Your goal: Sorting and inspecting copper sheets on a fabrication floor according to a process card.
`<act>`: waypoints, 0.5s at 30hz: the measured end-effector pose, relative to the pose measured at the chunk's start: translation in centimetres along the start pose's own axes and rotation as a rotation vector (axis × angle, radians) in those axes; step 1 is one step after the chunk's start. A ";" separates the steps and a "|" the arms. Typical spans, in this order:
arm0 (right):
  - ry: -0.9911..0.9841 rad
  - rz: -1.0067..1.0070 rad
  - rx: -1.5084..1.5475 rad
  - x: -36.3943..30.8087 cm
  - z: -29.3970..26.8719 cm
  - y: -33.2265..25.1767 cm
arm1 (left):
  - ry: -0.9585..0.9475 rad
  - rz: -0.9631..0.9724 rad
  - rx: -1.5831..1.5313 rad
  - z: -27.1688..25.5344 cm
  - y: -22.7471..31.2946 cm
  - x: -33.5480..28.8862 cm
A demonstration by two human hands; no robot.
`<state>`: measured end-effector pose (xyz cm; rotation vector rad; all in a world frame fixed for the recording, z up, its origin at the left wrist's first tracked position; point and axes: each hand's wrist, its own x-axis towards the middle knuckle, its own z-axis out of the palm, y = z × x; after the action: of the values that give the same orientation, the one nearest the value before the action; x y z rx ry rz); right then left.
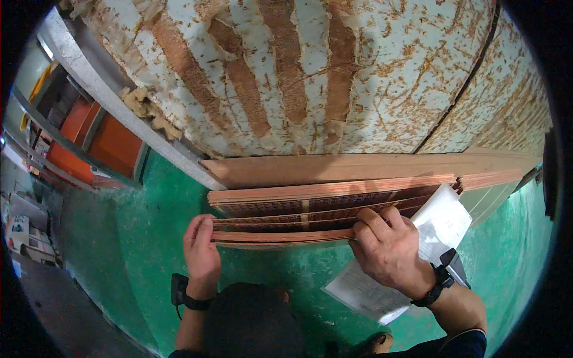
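Note:
Several thin reddish-brown panels (280, 237) stand on edge in front of me, tilted apart from a thicker stack (334, 189) of similar panels behind them. Dark, finely patterned faces show in the gap between. My left hand (201, 253) is closed on the left ends of the front panels, thumb and fingers at their upper corner. Over their top edges toward the right, the fingers of my right hand (388, 247) are curled and gripping. White printed paper (444, 218) passes beneath my right hand and wrist; whether the hand holds it too, I cannot tell.
A brown board (358, 168) lies behind the stack, below a large pale surface (394, 89) with torn brown strips. Another group of panels (492, 179) stands at the right. A grey metal post (131, 113) and an orange rack (98, 143) are at the left, on green floor (149, 238).

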<state>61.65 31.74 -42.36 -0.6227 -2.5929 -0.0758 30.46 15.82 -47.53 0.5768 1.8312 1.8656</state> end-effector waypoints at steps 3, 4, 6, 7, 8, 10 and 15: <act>0.003 -0.009 0.005 0.0 0.1 0.1 | 0.006 -0.001 -0.011 0.1 0.0 -0.1; 0.006 -0.013 0.009 0.1 0.1 0.0 | 0.013 -0.002 -0.046 0.0 -0.1 -0.1; 0.021 0.054 0.001 0.2 -0.2 -0.4 | 0.002 -0.051 -0.045 -0.5 -0.1 -0.2; 0.032 0.084 0.001 0.4 -0.4 -0.6 | 0.002 -0.072 -0.042 -0.9 -0.2 -0.3; 0.012 0.082 -0.007 0.4 -0.4 -0.7 | 0.001 -0.028 -0.087 -1.2 -0.6 -0.3; -0.032 0.081 -0.025 0.2 -0.4 -0.7 | -0.004 0.058 -0.179 -1.5 -2.0 -0.3; -0.027 0.076 -0.043 0.0 -0.1 -0.9 | -0.076 0.013 -0.224 -0.7 -1.3 0.2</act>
<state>61.35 30.94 -42.27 -0.7420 -2.5968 -0.0994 29.94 15.40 -48.85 0.5718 1.5473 1.9945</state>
